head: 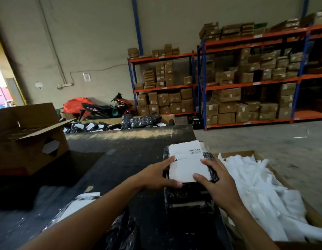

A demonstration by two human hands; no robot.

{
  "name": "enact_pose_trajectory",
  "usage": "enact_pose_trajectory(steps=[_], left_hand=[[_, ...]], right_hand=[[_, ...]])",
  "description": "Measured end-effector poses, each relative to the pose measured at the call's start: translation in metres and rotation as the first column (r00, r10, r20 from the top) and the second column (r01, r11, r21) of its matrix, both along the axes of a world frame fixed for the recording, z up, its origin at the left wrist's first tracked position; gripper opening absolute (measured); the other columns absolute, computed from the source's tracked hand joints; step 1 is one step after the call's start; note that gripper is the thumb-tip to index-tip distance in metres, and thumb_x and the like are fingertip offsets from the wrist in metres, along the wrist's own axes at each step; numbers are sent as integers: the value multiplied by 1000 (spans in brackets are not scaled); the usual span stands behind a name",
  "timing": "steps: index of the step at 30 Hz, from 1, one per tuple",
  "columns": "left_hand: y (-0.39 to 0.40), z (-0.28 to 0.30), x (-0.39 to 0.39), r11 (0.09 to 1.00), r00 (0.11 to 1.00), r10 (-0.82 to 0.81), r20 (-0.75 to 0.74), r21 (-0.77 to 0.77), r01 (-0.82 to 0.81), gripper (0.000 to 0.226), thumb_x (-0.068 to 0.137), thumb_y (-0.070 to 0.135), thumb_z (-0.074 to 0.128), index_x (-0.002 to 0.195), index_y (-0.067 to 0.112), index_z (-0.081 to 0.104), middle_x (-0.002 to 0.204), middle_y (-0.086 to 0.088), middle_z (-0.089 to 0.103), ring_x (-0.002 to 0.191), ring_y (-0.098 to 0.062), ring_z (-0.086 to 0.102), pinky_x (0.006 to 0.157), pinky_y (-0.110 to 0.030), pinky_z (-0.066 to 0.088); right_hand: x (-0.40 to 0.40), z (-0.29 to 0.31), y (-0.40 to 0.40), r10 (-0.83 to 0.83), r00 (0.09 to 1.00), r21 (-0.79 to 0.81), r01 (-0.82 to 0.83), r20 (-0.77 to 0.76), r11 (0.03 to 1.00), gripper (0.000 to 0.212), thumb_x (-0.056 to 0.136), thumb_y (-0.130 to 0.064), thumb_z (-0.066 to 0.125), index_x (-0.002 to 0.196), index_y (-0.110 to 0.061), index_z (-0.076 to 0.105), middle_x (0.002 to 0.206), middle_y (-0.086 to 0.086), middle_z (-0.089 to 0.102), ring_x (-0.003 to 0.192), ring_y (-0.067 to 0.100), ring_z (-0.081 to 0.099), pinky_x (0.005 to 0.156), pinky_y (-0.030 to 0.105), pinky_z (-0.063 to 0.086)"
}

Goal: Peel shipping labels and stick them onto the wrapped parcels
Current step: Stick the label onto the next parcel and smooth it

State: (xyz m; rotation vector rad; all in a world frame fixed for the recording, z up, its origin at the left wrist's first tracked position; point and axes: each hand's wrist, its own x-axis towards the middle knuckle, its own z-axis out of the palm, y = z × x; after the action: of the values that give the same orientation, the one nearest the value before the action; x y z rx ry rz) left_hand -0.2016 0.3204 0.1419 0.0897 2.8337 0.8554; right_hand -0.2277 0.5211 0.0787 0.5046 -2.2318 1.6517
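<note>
A black-wrapped parcel stands on the dark table in front of me. A white shipping label with a barcode lies on its top face. My left hand grips the parcel's left side, its fingers on the label's left edge. My right hand presses on the label's right and lower edge, thumb on the paper. Another black-wrapped parcel with a white label lies at the lower left, partly under my left forearm.
A brown carton full of white paper strips stands at the right. An open cardboard box sits at the left. Labelled black parcels pile up in a box beyond the table. Shelves of cartons and a motorbike stand behind.
</note>
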Motion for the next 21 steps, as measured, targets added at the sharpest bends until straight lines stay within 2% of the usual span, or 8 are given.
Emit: enact_pose_trajectory(steps=[2, 4, 9, 12, 15, 21], left_hand=[[7, 10, 14, 1000, 999, -11, -49, 13, 12, 97, 78, 46, 72, 151, 33, 10, 158, 1, 22, 141, -20, 28, 113, -32, 25], [15, 17, 31, 999, 997, -33, -76, 2, 33, 98, 77, 46, 73, 151, 33, 11, 157, 2, 23, 141, -20, 30, 111, -32, 26], [27, 9, 82, 999, 999, -36, -20, -13, 36, 105, 72, 48, 76, 151, 31, 10, 158, 1, 23, 140, -22, 30, 113, -36, 25], [33, -12, 116, 998, 997, -57, 43, 26, 56, 106, 69, 49, 77, 151, 32, 12, 158, 2, 23, 140, -22, 30, 112, -34, 26], [37, -37, 149, 992, 994, -70, 89, 115, 59, 104, 69, 47, 79, 151, 30, 17, 156, 3, 27, 138, -19, 33, 107, -27, 27], [37, -84, 196, 980, 987, -24, 156, 200, -8, 105, 68, 38, 82, 151, 26, 20, 154, -1, 32, 138, -22, 34, 114, -37, 30]], right_hand=[[17, 9, 8, -12, 1000, -24, 12, -18, 1000, 35, 76, -25, 76, 106, -32, 58, 126, -8, 50, 116, 9, 48, 87, 14, 38], [37, 13, 14, -19, 999, -39, 17, -29, 999, 35, 76, -25, 75, 106, -31, 58, 121, -9, 52, 112, 8, 49, 80, 7, 37], [104, 4, 29, -18, 999, -51, 19, 30, 998, 36, 77, -22, 74, 109, -27, 59, 117, -10, 52, 110, 8, 49, 77, 4, 39], [144, -10, 39, -9, 995, 0, 9, 95, 1000, 37, 78, -24, 73, 112, -25, 59, 117, -11, 52, 108, 7, 49, 70, 3, 43], [180, -26, 47, 11, 987, 22, -15, 158, 1000, 38, 78, -23, 73, 114, -21, 61, 120, -8, 53, 110, 9, 50, 73, 7, 43], [222, -66, 46, -16, 971, 156, -22, 240, 987, 39, 79, -30, 73, 114, -28, 57, 125, -11, 45, 115, 8, 42, 75, 5, 35]])
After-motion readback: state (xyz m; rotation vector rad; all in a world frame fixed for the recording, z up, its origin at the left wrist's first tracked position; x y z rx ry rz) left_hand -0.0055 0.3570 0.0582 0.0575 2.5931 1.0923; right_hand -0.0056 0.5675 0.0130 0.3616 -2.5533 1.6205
